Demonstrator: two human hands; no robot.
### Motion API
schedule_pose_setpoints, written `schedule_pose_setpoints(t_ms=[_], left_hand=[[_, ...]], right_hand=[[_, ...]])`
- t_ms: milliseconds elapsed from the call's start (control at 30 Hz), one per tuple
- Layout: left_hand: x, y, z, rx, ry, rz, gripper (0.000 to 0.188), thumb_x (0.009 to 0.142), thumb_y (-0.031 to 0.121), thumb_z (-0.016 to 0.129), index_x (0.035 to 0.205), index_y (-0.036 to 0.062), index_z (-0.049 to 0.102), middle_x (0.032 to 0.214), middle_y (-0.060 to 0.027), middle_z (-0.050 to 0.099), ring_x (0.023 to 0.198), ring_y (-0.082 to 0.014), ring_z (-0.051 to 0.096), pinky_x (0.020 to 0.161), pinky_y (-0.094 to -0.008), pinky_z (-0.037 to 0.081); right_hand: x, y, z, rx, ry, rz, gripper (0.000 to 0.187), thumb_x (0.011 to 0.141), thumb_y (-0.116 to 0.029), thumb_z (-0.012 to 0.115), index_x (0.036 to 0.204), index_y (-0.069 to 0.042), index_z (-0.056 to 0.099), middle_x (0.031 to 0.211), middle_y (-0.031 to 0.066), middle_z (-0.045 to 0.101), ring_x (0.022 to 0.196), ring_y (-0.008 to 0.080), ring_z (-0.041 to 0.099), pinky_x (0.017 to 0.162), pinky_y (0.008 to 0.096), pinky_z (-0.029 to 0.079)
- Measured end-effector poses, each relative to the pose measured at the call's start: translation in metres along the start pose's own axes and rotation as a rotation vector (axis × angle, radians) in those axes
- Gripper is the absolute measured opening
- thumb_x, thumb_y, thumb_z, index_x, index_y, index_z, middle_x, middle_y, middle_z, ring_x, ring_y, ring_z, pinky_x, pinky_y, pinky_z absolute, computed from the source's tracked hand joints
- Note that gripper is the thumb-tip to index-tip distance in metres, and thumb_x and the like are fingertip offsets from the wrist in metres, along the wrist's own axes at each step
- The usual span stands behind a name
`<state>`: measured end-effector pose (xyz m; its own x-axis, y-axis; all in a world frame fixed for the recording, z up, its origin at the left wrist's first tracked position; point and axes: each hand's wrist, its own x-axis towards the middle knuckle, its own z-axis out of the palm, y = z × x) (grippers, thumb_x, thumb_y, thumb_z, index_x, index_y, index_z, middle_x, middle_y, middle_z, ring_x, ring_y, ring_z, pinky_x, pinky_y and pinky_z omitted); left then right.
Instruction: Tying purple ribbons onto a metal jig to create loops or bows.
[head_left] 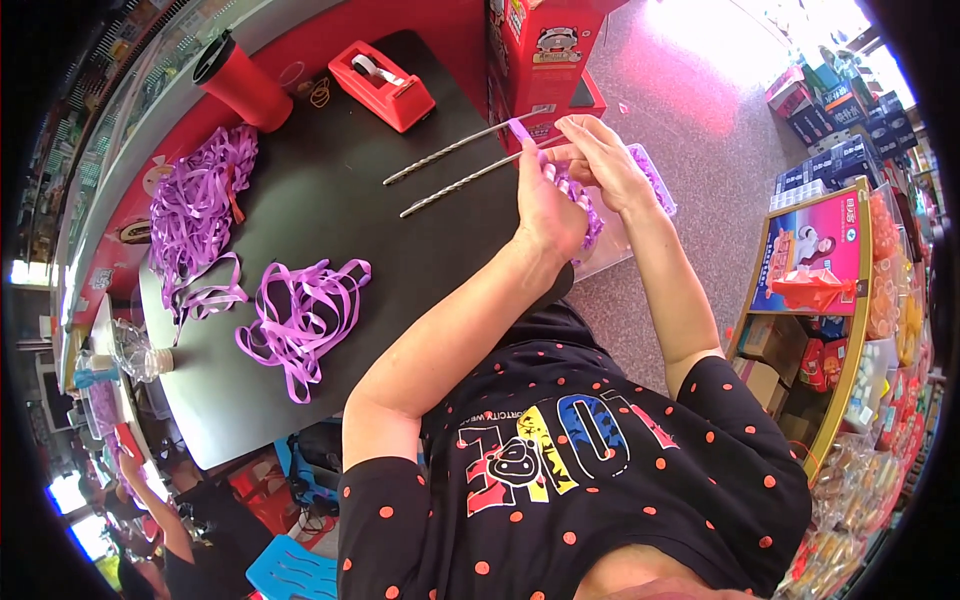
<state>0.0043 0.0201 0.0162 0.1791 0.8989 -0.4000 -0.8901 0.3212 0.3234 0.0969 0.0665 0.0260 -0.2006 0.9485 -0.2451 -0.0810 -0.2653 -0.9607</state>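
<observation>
The dark worktop [340, 190] has a rounded edge that curves past the person's body, and the forearm crosses it on the right. Its middle is bare, between the small ribbon heap [305, 322] and two twisted metal rods [440, 156]. The large ribbon heap [195, 215] takes up the far left side, with a red tumbler [245, 88] and a red tape dispenser [385, 88] along the back. A tall red box [548, 55] stands close past the rods; speckled floor [690, 150] opens out to the right.

Both hands work close together at the right side of the worktop. The left hand [550, 208] is curled around purple ribbon [519, 130], which loops over the upper rod just beside the thumb. The right hand [605, 165] is bent with its fingertips near the rods' right ends; I cannot tell what it grips. More ribbon bunches between the palms, above a clear tub [655, 180] with purple pieces in it.

The fingers hide the rods' right ends, and whether the rods touch the worktop is hard to make out. The hands cover much of the tub. A clear bottle [140, 350] at the left edge blends into the clutter, and a blue stool [293, 570] is cut off below.
</observation>
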Motion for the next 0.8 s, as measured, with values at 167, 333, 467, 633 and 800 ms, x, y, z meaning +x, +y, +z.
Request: schedule_pose_setpoints(t_ms=[167,333,467,633,800], left_hand=[[0.008,0.001,-0.019,-0.033,-0.204,0.047,0.054,0.092,0.059,0.037,0.122,0.0137,0.037,0.151,-0.0044,0.016,0.141,-0.0227,0.009,0.112,-0.0465,0.006],[-0.003,0.005,-0.012,-0.150,-0.132,0.014,0.072,0.090,0.061,0.040,0.142,0.0155,0.022,0.151,-0.0058,0.015,0.142,-0.0247,0.007,0.112,-0.0465,0.005],[-0.006,0.007,-0.011,-0.113,-0.109,0.020,0.087,0.088,0.064,0.041,0.150,0.0172,0.000,0.155,-0.0064,0.007,0.144,-0.0272,-0.002,0.113,-0.0459,0.001],[-0.006,0.007,-0.013,-0.167,-0.102,0.015,0.087,0.089,0.063,0.039,0.150,0.0166,-0.002,0.156,-0.0065,0.003,0.144,-0.0276,-0.001,0.113,-0.0467,0.001],[-0.004,0.005,-0.014,-0.195,-0.126,0.013,0.080,0.091,0.057,0.041,0.150,0.0186,0.003,0.155,-0.0068,0.008,0.143,-0.0280,0.005,0.113,-0.0482,0.004]], right_hand=[[0.003,0.005,-0.012,0.064,-0.059,0.027,0.039,0.093,-0.033,0.057,0.116,-0.003,0.049,0.088,0.0142,0.068,0.050,0.0035,0.047,0.046,0.0175,0.034],[-0.007,0.002,-0.010,0.131,0.077,0.020,0.030,0.094,-0.023,0.055,0.116,-0.002,0.052,0.089,0.0120,0.069,0.049,0.0045,0.046,0.045,0.0180,0.035],[0.000,-0.006,-0.016,0.065,0.180,-0.329,0.021,0.094,-0.012,0.053,0.111,-0.001,0.058,0.091,0.0107,0.069,0.057,0.0052,0.049,0.052,0.0173,0.038],[0.025,-0.046,0.034,-0.180,0.016,-0.588,0.022,0.093,-0.009,0.052,0.106,0.002,0.065,0.090,0.0075,0.070,0.064,0.0036,0.049,0.057,0.0168,0.039],[0.087,-0.062,0.095,-0.552,-0.130,-0.730,0.026,0.091,-0.018,0.059,0.106,0.001,0.067,0.093,0.0088,0.071,0.092,0.0141,0.066,0.085,0.0245,0.047]])
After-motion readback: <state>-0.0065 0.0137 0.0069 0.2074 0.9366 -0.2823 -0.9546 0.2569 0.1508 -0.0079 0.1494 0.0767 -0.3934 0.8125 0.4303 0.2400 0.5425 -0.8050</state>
